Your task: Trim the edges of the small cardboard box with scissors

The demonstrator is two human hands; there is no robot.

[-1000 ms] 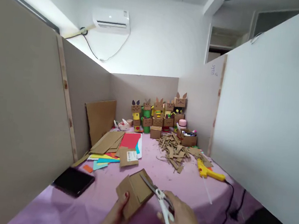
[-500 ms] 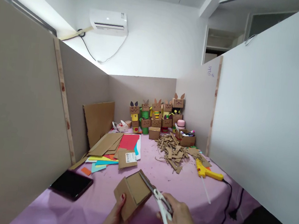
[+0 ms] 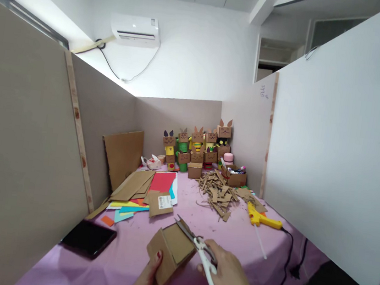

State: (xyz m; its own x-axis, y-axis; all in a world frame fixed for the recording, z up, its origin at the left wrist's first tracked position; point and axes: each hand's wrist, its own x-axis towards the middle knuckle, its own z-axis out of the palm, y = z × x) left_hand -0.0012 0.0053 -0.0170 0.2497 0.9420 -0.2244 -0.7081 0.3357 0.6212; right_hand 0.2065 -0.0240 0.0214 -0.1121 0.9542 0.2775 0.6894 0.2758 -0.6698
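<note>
My left hand (image 3: 148, 278) grips a small brown cardboard box (image 3: 171, 251) from below, its thumb pressed on the near side. The box is tilted, with a recessed panel facing up. In my right hand (image 3: 226, 272) are white-handled scissors (image 3: 204, 255), my fingers closed round the handles. The blades lie slightly parted along the box's far right edge, their tips reaching past its far corner. Fingers under the box are hidden.
Cardboard scraps (image 3: 219, 190) are heaped mid-table, with a yellow glue gun (image 3: 262, 217) to the right. At left lie a black tablet (image 3: 88, 238), coloured paper (image 3: 163, 182) and cardboard sheets (image 3: 131, 186). Cardboard animal figures (image 3: 196, 145) stand at the back beside a pen box (image 3: 236, 178).
The scissor blades have parted a little and their tips now stick out beyond the box's corner. The box has shifted slightly right and down in view.
</note>
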